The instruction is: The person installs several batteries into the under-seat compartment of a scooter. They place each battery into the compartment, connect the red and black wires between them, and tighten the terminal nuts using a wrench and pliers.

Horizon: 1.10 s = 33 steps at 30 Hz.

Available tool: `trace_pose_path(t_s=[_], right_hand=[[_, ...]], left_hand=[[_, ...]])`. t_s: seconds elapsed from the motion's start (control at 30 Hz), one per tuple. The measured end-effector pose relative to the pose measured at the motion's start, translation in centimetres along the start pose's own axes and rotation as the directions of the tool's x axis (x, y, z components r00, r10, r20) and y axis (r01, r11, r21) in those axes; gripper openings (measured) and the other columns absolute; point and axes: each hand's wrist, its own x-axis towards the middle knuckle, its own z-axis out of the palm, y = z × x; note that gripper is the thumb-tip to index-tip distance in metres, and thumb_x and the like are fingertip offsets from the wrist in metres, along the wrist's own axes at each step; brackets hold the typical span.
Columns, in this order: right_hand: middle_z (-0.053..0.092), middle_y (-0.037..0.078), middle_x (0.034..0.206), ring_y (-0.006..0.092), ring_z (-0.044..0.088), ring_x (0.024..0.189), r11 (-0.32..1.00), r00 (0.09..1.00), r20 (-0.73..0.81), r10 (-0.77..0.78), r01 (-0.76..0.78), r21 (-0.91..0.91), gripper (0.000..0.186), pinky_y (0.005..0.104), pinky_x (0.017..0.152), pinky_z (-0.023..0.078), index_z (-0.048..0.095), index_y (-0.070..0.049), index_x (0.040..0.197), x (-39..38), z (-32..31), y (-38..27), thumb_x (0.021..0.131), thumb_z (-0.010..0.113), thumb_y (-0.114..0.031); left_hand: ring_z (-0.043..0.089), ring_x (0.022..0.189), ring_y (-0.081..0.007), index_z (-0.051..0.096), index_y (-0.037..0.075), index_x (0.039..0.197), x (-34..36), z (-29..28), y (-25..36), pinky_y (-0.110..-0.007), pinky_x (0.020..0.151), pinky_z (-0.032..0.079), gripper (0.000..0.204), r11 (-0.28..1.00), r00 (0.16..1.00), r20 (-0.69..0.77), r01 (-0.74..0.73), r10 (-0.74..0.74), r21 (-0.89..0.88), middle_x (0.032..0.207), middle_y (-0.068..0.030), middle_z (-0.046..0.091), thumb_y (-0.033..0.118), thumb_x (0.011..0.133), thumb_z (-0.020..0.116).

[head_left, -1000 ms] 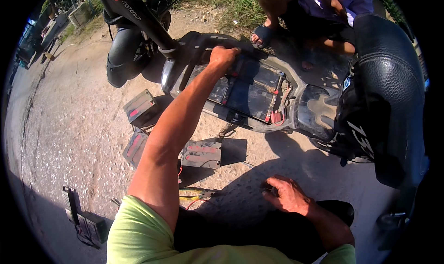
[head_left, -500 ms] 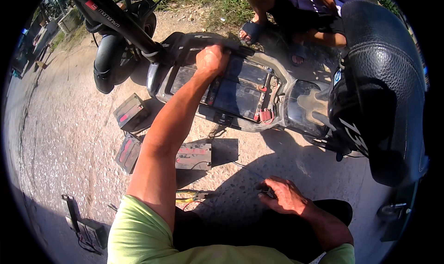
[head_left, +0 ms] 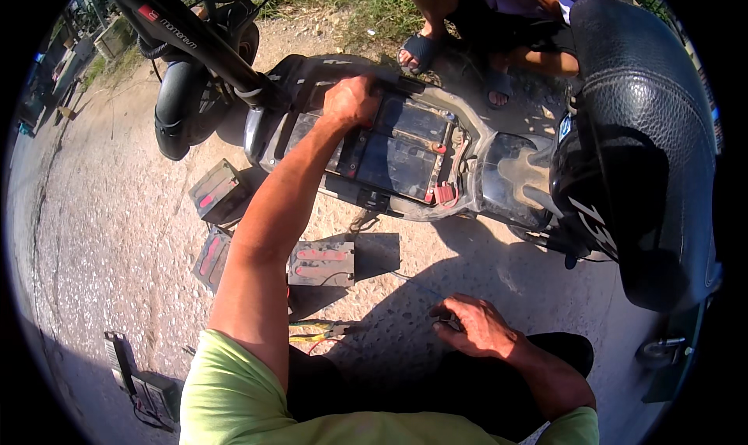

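Observation:
My left hand reaches across to an electric scooter's open floor compartment. Its fingers are curled down among the batteries, and what they grip is hidden. Red terminals and a red connector show at the compartment's right end. Over my dark-clothed leg, my right hand is closed, thumb toward fingers, around something small and dark that I cannot make out. A thin line on the ground runs toward it. Between my arms lie yellow-handled pliers, close to a loose battery.
Two more loose batteries lie left of my forearm, one upper and one lower. The scooter's black seat rises at right, its steering column at upper left. A person in sandals crouches beyond. A corded box lies lower left.
The view has shifted slightly. My left hand stays at the compartment with its fingers curled down, and my right hand keeps its closed pose.

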Motion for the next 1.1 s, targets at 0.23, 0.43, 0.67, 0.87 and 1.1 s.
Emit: trace_pose_path(t_s=[0.23, 0.43, 0.67, 0.87, 1.1], right_hand=[[0.070, 0.014, 0.107, 0.0334, 0.071, 0.094, 1.000, 0.999, 0.025, 0.023, -0.023, -0.014, 0.031, 0.0421, 0.081, 0.057, 0.066, -0.005, 0.113, 0.2, -0.1, -0.4, 0.087, 0.073, -0.021], [0.071, 0.014, 0.107, 0.0330, 0.072, 0.093, 1.000, 1.000, -0.001, -0.004, 0.004, -0.021, 0.029, 0.0422, 0.080, 0.058, 0.066, -0.005, 0.112, -0.1, -0.2, -0.3, 0.088, 0.072, -0.020], [0.070, 0.014, 0.105, 0.0332, 0.071, 0.094, 0.999, 0.999, -0.020, -0.029, 0.029, -0.024, 0.028, 0.0426, 0.080, 0.057, 0.066, -0.005, 0.111, -0.2, 0.0, -0.2, 0.088, 0.073, -0.020], [0.070, 0.014, 0.104, 0.0330, 0.071, 0.094, 0.998, 0.998, -0.026, -0.057, 0.056, -0.036, 0.027, 0.0427, 0.080, 0.057, 0.067, -0.005, 0.110, -0.1, 0.1, 0.0, 0.088, 0.073, -0.019], [0.070, 0.015, 0.104, 0.0331, 0.071, 0.093, 0.999, 0.999, -0.025, -0.043, 0.042, -0.021, 0.027, 0.0429, 0.080, 0.057, 0.067, -0.005, 0.109, -0.1, 0.0, -0.3, 0.087, 0.073, -0.019]], left_hand=[[0.071, 0.104, -0.0375, 0.070, 0.014, 0.119, 0.0, 0.3, 0.4, -0.048, 0.090, 0.055, 0.037, 0.998, 0.996, -0.062, 0.059, -0.056, 0.038, 0.105, -0.0171, 0.076, 0.041, 0.095, 0.060], [0.071, 0.103, -0.0383, 0.071, 0.014, 0.114, 0.0, 0.0, 0.1, -0.050, 0.089, 0.055, 0.035, 1.000, 1.000, 0.017, -0.023, 0.023, 0.000, 0.104, -0.0170, 0.076, 0.042, 0.095, 0.060], [0.071, 0.103, -0.0397, 0.071, 0.014, 0.116, 0.0, 1.0, 1.0, -0.050, 0.089, 0.056, 0.037, 0.995, 0.991, -0.106, 0.090, -0.087, 0.030, 0.106, -0.0188, 0.075, 0.044, 0.095, 0.062], [0.071, 0.103, -0.0405, 0.071, 0.013, 0.117, 0.2, 0.7, 0.3, -0.050, 0.090, 0.055, 0.039, 0.998, 0.999, -0.050, 0.015, -0.012, 0.063, 0.105, -0.0195, 0.075, 0.044, 0.095, 0.061], [0.069, 0.107, -0.0422, 0.070, 0.011, 0.111, -0.2, 0.3, 1.1, -0.050, 0.091, 0.055, 0.034, 0.995, 0.991, -0.098, 0.091, -0.093, -0.030, 0.106, -0.0220, 0.074, 0.039, 0.096, 0.060]])
